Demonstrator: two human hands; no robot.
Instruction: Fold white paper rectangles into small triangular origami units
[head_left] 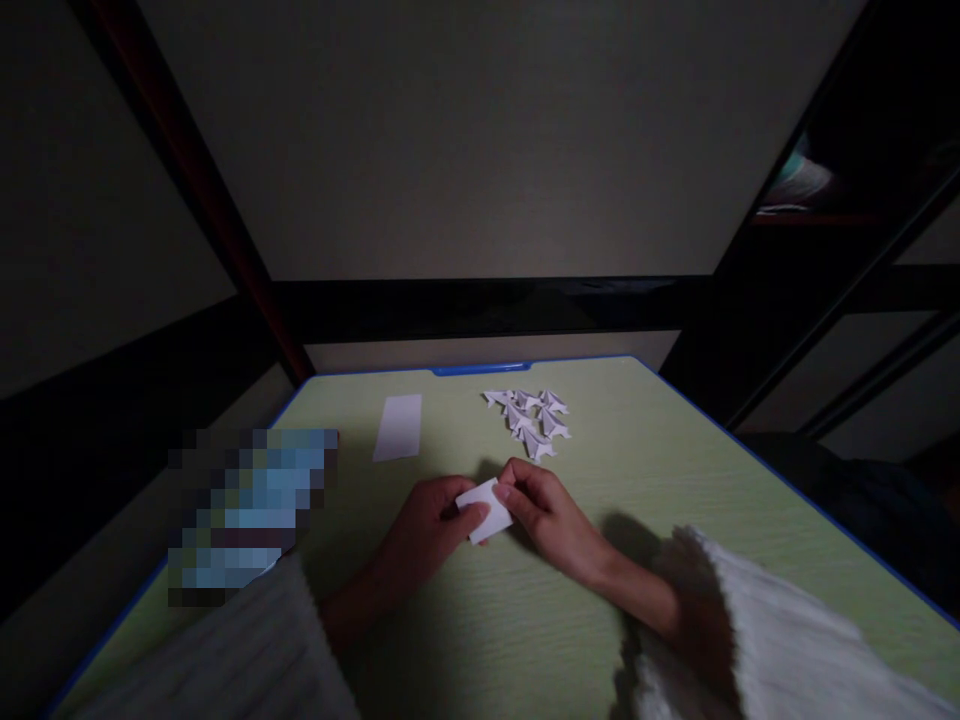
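A small white piece of paper (pixel 486 507), roughly square and apparently folded, is held between my two hands above the table. My left hand (pixel 427 525) pinches its left side, the thumb lying on top. At the upper right edge, my right hand (pixel 546 515) grips the same paper between thumb and fingers. The fingertips behind the paper are mostly hidden. Just beyond my hands lies a cluster of several folded white paper figures (pixel 529 415) with pointed ends. A flat white paper sheet (pixel 400 427) rests farther left.
The pale green table (pixel 660 460) has a blue edge and a blue handle-like strip (pixel 481 369) at its far side. A pixelated bluish object (pixel 259 520) lies at the left. Large panels (pixel 480 140) rise behind the table, with a dark shelf (pixel 817 200) at the right.
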